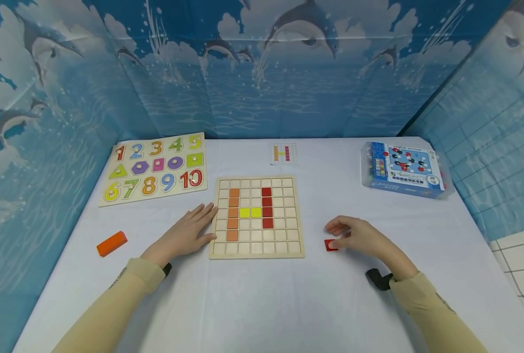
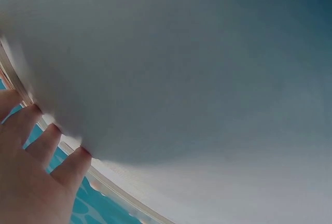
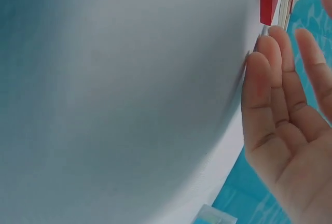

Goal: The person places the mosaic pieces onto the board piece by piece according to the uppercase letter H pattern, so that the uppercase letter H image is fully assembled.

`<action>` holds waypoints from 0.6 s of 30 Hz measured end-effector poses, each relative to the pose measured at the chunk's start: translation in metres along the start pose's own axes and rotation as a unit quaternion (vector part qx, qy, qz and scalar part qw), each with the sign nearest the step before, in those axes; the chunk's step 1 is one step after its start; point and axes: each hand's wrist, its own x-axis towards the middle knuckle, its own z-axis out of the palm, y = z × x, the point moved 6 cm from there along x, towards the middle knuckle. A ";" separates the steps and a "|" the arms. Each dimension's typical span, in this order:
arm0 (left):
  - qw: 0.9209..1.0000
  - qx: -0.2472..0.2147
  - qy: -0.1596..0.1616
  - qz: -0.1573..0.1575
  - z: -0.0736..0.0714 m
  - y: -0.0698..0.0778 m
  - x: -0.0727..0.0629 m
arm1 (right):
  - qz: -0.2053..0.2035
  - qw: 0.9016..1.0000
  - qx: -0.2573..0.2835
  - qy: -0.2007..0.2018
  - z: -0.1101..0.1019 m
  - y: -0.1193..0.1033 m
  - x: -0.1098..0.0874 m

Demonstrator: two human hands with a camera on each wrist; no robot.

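A wooden grid board (image 1: 257,250) lies in the middle of the white table. It bears a column of orange squares (image 1: 233,203), two yellow squares (image 1: 244,213) and a column of red squares (image 1: 267,212). My left hand (image 1: 183,234) is spread at the board's left edge, fingertips and thumb touching it; the left wrist view shows its fingers (image 2: 67,169) along that edge. My right hand (image 1: 362,238) is right of the board, over a red block (image 1: 330,245). Its thumb overlaps the block in the head view. In the right wrist view, the long fingers stand apart from the red block (image 3: 268,0).
An orange block (image 1: 112,243) lies at the left. Behind it is a number and shape puzzle board (image 1: 156,169). At the back centre lies a small pattern card (image 1: 284,153), and a clear box with a blue label (image 1: 407,169) stands back right.
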 end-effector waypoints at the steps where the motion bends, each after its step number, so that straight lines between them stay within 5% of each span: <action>1: 1.000 0.000 0.000 0.000 0.000 0.000 0.000 | 0.004 1.000 -0.003 -0.002 0.001 0.000 0.000; 18: 1.000 0.000 0.000 0.002 -0.002 0.001 0.001 | 0.010 0.999 -0.042 -0.020 0.006 0.000 0.003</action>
